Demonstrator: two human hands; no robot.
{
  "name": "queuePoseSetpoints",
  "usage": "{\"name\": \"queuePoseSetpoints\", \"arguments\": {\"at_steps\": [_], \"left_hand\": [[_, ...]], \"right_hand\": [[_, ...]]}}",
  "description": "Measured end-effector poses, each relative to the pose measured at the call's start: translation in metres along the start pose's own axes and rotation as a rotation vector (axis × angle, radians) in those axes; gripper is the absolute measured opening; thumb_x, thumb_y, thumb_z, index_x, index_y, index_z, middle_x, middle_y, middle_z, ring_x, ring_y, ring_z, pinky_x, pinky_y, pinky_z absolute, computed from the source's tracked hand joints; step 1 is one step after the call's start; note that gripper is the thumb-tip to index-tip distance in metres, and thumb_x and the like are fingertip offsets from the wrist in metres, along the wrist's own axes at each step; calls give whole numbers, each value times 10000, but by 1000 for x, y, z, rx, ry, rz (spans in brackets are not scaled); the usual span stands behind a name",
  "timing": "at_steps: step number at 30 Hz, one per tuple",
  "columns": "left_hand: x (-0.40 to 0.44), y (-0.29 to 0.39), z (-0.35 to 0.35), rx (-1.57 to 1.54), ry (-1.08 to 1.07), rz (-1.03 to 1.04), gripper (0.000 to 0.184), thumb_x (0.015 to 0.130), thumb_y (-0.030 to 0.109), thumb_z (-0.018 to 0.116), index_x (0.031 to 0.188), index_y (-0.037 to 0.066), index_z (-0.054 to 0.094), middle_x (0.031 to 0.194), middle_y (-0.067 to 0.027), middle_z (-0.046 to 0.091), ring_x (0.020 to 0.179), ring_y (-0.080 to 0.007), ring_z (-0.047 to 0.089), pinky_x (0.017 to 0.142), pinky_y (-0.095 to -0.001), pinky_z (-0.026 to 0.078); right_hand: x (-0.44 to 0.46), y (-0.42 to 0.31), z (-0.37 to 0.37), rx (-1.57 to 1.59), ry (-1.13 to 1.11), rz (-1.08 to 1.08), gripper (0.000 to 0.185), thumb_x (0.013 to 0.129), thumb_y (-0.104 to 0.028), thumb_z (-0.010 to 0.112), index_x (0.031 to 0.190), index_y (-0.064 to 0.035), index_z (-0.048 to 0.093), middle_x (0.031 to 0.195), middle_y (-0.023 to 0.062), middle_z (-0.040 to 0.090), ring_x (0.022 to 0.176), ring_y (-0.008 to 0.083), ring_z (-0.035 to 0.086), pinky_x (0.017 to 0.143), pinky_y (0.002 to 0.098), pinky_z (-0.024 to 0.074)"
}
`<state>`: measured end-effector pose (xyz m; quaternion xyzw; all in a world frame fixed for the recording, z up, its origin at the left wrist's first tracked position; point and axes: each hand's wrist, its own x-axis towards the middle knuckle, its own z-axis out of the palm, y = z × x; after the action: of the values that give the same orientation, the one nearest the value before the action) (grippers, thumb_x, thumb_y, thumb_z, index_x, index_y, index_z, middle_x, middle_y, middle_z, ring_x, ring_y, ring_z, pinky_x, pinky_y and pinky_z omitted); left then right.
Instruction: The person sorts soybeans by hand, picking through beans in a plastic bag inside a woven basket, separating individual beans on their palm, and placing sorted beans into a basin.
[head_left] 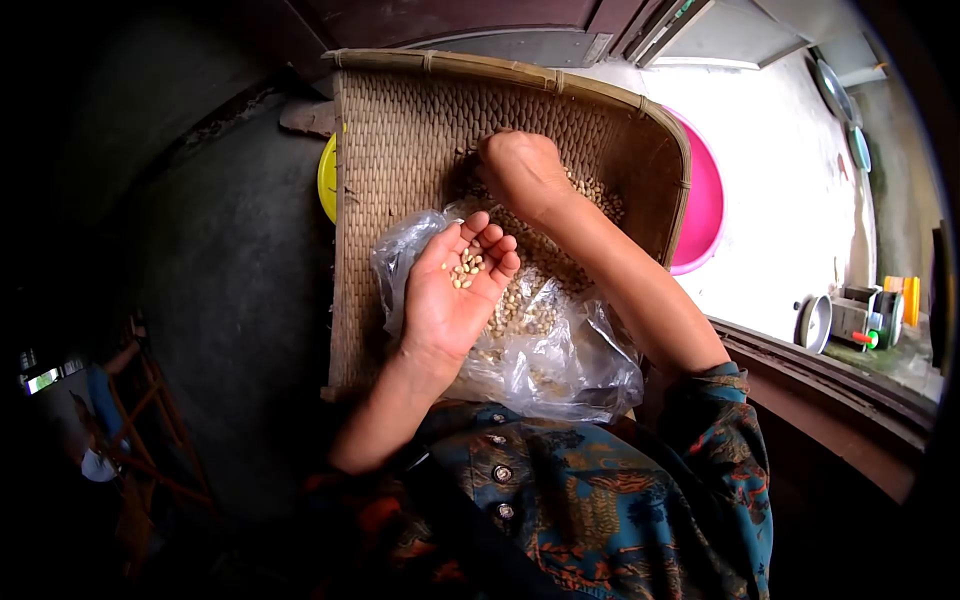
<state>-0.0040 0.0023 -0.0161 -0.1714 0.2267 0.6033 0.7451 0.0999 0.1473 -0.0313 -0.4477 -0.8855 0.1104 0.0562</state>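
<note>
Palm up, my left hand [455, 290] cups several pale beans [466, 268] above a clear plastic bag [560, 365]. My right hand [520, 170] is over the beans in a woven basket [390, 120], its fingers curled down and mostly hidden behind the back of the hand. Whatever those fingers hold does not show. More beans [598, 197] lie in the basket to the right of my right hand and between my forearms, partly on or under the plastic bag.
A pink basin [705, 200] and a yellow one [327, 180] show beyond the basket's sides. At the right are a doorway sill [830, 390] and a metal pan [815, 324]. A wooden frame [150, 430] stands at the lower left, beside part of a person.
</note>
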Motion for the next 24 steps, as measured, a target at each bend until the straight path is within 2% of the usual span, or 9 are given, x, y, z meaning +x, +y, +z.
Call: {"name": "queuePoseSetpoints", "arguments": {"at_steps": [2, 5, 8, 11, 15, 18, 21, 23, 24], "left_hand": [[1, -1, -1, -5, -5, -8, 203, 970, 152, 533, 1077, -15, 575, 992, -129, 573, 961, -273, 563, 883, -401, 501], [2, -1, -4, -16, -35, -28, 206, 970, 155, 535, 1079, -14, 577, 990, -127, 578, 961, -272, 566, 884, -399, 500], [4, 0, -5, -29, -65, -38, 208, 970, 158, 535, 1081, -12, 580, 990, -126, 582, 961, -271, 568, 885, -399, 500], [3, 1, -7, -31, -89, -36, 210, 970, 161, 536, 1080, -11, 582, 989, -126, 584, 963, -269, 569, 885, -398, 501], [4, 2, -7, -38, -103, -46, 210, 970, 166, 539, 1073, -11, 585, 983, -123, 586, 964, -266, 570, 883, -397, 502], [1, 2, -5, -37, -96, -44, 212, 971, 167, 537, 1075, -12, 582, 985, -124, 585, 963, -265, 570, 882, -397, 501], [0, 3, -5, -37, -113, -43, 215, 969, 159, 539, 1088, -17, 573, 998, -126, 574, 968, -267, 565, 884, -399, 500], [-1, 4, -6, -37, -101, -38, 217, 965, 149, 544, 1099, -21, 566, 1007, -128, 565, 974, -269, 559, 886, -401, 499], [-1, 5, -4, -34, -79, -31, 219, 963, 143, 546, 1105, -23, 563, 1011, -129, 560, 977, -270, 555, 886, -403, 499]], "right_hand": [[-1, -3, -5, -59, 33, -27, 131, 743, -56, 586, 767, -13, 709, 801, 207, 689, 773, 349, 695, 673, 417, 560], [3, -7, -6, -134, 0, -54, 129, 749, -64, 590, 763, -15, 708, 804, 204, 689, 771, 342, 696, 669, 409, 561], [7, 2, 2, -86, 23, -140, 143, 783, -94, 553, 770, 4, 656, 845, 221, 667, 780, 387, 663, 669, 444, 540], [6, 5, 6, -112, 58, -178, 108, 746, -60, 597, 742, -15, 696, 808, 195, 688, 765, 345, 692, 661, 419, 557], [10, 6, 8, -112, 42, -206, 103, 742, -51, 585, 728, -19, 682, 801, 198, 685, 760, 357, 683, 657, 423, 553], [12, 7, -2, -40, -36, -181, 93, 777, -37, 585, 819, -22, 667, 836, 196, 684, 756, 341, 676, 663, 417, 542], [-5, 21, -42, 299, 108, -29, 106, 791, 13, 614, 883, -39, 628, 794, 125, 657, 709, 234, 653, 656, 327, 534], [-38, 30, -87, 416, 238, 100, 190, 843, -6, 626, 1024, -60, 610, 860, 132, 665, 740, 240, 640, 663, 365, 519], [-54, 39, -101, 341, 391, 120, 175, 850, -3, 626, 1014, -63, 616, 848, 120, 662, 738, 232, 643, 666, 350, 520]]}}
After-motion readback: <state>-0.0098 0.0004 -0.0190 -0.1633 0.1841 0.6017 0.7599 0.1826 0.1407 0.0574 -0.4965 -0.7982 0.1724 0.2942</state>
